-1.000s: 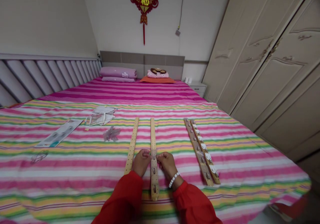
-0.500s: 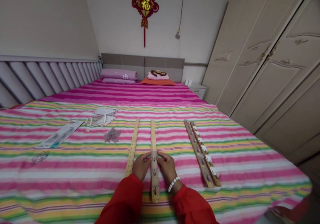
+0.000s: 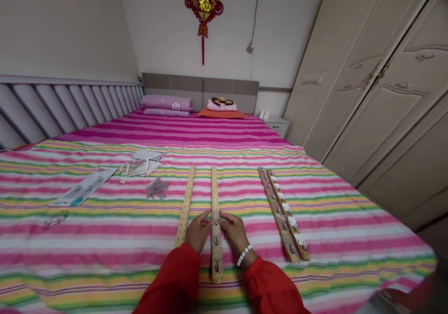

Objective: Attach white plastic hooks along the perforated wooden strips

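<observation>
A narrow wooden strip (image 3: 215, 190) with a row of small holes lies lengthwise in front of me. Clear film and small metal fittings sit on its near part. My left hand (image 3: 199, 232) is at the strip's left edge and my right hand (image 3: 234, 233) at its right, a white bead bracelet on that wrist. Between them, the fingertips of both hands pinch at a small metal fitting (image 3: 215, 221) on the strip; its exact shape is too small to make out. A second holed strip (image 3: 185, 204) lies left, partly behind my left hand.
Two fitted strips lie at right, one with metal fittings (image 3: 277, 210) and one with white pieces (image 3: 291, 222). Left are a long clear packet (image 3: 84, 188), opened wrappers (image 3: 143, 162), small clear pieces (image 3: 157, 188) and thin wire-like items (image 3: 56, 219). All rest on a striped bed sheet (image 3: 115, 258).
Both hands stay at the same fitting on the strip. The left index finger has lifted slightly and the right fingers have shifted a little; the strips have not visibly moved.
</observation>
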The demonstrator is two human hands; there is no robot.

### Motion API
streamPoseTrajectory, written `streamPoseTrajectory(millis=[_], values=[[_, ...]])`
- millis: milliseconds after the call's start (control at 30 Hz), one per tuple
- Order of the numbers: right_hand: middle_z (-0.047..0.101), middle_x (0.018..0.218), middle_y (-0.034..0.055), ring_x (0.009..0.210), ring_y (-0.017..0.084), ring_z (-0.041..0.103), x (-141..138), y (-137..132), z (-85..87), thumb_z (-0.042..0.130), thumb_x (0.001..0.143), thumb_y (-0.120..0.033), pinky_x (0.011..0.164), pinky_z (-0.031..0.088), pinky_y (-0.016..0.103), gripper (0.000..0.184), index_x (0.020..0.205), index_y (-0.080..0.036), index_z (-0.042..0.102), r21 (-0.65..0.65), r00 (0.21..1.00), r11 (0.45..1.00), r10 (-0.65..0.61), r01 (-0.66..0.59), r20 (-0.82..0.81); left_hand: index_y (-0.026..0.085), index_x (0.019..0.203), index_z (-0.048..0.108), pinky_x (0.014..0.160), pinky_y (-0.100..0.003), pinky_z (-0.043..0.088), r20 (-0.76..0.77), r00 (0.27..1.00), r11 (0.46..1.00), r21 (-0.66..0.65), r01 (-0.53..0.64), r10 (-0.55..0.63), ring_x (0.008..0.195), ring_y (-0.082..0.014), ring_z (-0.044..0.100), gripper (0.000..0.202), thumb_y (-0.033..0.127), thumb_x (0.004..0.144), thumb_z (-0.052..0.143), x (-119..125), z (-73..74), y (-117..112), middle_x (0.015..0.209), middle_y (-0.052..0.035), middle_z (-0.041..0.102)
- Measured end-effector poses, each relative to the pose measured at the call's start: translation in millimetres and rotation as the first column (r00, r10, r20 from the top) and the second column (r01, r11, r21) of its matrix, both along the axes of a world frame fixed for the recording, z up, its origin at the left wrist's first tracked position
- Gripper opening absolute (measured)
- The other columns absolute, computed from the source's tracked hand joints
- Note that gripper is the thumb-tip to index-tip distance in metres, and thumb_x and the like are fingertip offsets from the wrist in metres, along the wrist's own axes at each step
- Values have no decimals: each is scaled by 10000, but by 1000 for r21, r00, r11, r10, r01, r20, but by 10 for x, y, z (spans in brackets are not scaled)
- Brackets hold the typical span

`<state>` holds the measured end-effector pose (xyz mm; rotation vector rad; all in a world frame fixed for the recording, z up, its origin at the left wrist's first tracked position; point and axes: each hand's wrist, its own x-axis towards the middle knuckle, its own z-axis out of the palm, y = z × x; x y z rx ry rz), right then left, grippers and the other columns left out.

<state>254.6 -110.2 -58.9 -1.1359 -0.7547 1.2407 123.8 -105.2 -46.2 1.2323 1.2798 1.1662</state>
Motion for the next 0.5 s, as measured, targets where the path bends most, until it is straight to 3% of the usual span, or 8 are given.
streamPoseTrajectory(millis=[200,333,500], values=[[621,505,-20,446,100,459,-6,0,20,749,503,-260,459,366,239,367,844,-125,759,-7,1000,1000,13,-13,-13,183,978,738,683,-282,454,-193,980,985,159,73,-42,684,-152,523,356,356,702,594,-18,2,-20,721,-3,517],[588,454,-28,403,98,446,-11,-28,111,746,511,-293,387,305,215,357,823,-119,746,-33,999,999,28,-28,-21,177,995,736,685,-292,449,-251,965,982,148,115,-75,684,-163,516,355,330,717,575,-26,10,5,713,-7,499],[502,360,-70,272,60,317,-3,-8,241,693,581,-334,300,196,195,251,740,-142,657,-123,998,992,33,-27,47,162,999,735,687,-282,446,-217,973,988,118,103,-75,672,-155,517,381,323,684,592,-10,13,27,698,0,514]])
